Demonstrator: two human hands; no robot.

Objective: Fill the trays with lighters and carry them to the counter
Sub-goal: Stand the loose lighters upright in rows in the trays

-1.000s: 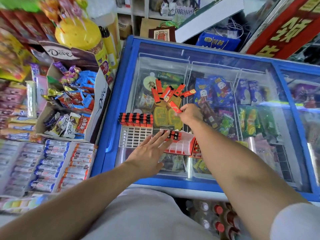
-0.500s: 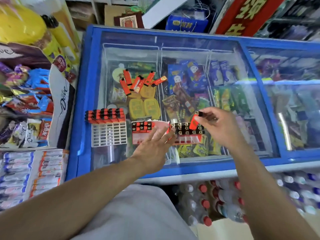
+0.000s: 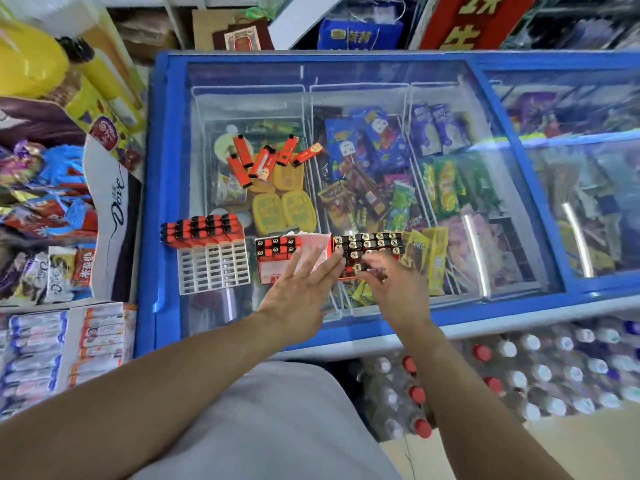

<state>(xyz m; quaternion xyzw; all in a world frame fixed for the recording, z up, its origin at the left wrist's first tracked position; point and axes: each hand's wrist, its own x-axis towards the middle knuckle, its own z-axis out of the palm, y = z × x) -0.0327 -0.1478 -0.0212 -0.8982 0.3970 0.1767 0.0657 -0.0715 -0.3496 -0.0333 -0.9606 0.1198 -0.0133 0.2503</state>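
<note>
In the head view we stand at a freezer (image 3: pixel 166 202) with a glass lid, and everything for the task lies on that glass. At about 11 o'clock from our hands sits a loose pile of lighters (image 3: pixel 266 159), well apart from the trays. Nearest us are three trays in a row. The left tray (image 3: pixel 214 271) is white, with one end filled and most of its slots bare. The middle tray (image 3: pixel 294 259) holds a few lighters at its left end. The right tray (image 3: pixel 367 251) looks nearly full.

Our left hand (image 3: pixel 298 296) lies flat, fingers straight and spread, pressing on the middle tray and holding nothing. Our right hand (image 3: pixel 391 289) is at the near edge of the right tray, just at 3 o'clock from the left hand. Its fingertips (image 3: pixel 367 268) are curled and appear to pinch one lighter (image 3: pixel 358 268) as it goes into a slot, though the grip is partly hidden.

We judge the step in hand to be filling the right tray, with carrying not yet begun. Next we would seat this lighter upright, then reach to the pile at 11 o'clock for another, keeping the left hand down so the trays do not slide on the glass.
</note>
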